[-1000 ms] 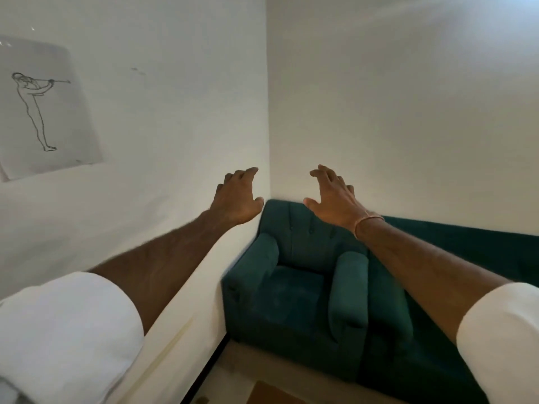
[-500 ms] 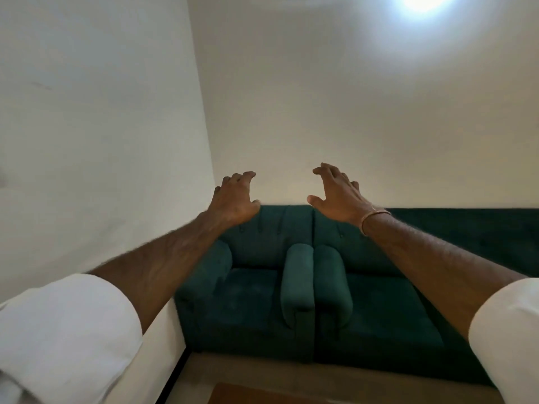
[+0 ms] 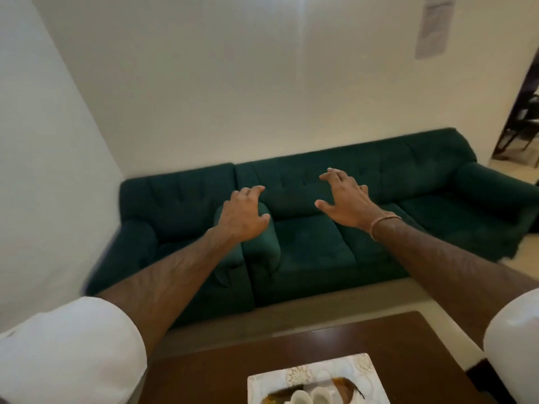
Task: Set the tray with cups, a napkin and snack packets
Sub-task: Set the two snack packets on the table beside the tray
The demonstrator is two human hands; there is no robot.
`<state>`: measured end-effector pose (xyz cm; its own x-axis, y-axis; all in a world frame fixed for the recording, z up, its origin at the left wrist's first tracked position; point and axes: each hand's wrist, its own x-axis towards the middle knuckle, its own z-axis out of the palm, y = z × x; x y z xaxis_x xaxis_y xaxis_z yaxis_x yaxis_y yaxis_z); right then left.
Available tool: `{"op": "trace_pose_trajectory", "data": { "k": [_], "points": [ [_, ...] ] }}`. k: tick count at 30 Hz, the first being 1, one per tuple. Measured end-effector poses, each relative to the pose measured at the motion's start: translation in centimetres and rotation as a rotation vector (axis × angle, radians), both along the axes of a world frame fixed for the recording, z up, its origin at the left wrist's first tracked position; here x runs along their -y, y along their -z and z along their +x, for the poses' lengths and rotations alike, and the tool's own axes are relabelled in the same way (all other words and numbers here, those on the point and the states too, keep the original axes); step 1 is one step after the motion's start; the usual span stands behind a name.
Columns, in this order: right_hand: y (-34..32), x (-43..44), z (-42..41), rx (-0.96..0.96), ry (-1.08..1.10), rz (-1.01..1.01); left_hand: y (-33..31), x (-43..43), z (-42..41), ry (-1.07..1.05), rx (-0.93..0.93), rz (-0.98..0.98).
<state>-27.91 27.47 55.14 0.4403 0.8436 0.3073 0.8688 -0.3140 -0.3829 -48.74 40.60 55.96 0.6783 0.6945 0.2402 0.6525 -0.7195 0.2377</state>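
A white patterned tray [image 3: 358, 367] lies on a dark wooden table [image 3: 408, 354] at the bottom edge of the view. Two white cups [image 3: 310, 396] stand on it, cut off by the frame. Both arms are stretched out forward at chest height. My left hand [image 3: 242, 214] hovers in the air with curled, spread fingers and nothing in it. My right hand [image 3: 345, 199], with a thin bracelet on the wrist, is held the same way, empty. Both hands are far above and beyond the tray. No napkin or snack packets show.
A dark green sofa [image 3: 364, 228] and a matching armchair [image 3: 175, 217] stand against the white wall behind the table. A paper sheet [image 3: 433, 24] hangs on the wall at top right. A doorway [image 3: 522, 112] opens at the far right.
The view has swung down and to the right, so the table, tray and cups have come into sight. Both hands keep the same raised, spread pose.
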Motion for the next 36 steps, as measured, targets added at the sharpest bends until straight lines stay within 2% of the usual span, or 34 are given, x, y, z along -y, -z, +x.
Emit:
{"op": "trace_pose_trajectory", "data": {
  "k": [7, 17, 24, 27, 29, 31, 34, 36],
  "points": [
    [12.2, 9.8, 13.8, -0.106, 0.103, -0.14, 12.0, 7.2, 14.6, 0.135, -0.14, -0.093],
    [33.1, 29.4, 30.0, -0.321, 0.359, -0.369, 32.6, 22.3, 36.1, 0.385, -0.391, -0.324],
    [46.1, 42.2, 37.7, -0.442, 0.612, -0.466, 46.2, 34.2, 47.7, 0.461, -0.481, -0.576],
    [50.4, 46.4, 39.7, -0.479, 0.814, -0.473, 50.0, 38.6, 51.8, 0.525, -0.506, -0.661],
    [52.9, 48.8, 40.6, -0.515, 1.032, -0.43, 52.2, 41.2, 54.4, 0.547, -0.509, -0.73],
    [54.8, 50.7, 41.4, -0.632, 1.279, -0.313, 54.3, 43.7, 56.6, 0.526, -0.505, -0.823],
    [57.0, 52.3, 42.0, -0.973, 1.597, -0.047, 56.9, 47.0, 58.4, 0.48, -0.568, -0.903],
    [58.3, 52.6, 42.2, -1.225, 1.663, 0.214, 58.5, 48.5, 59.0, 0.441, -0.597, -0.929]
  ]
}}
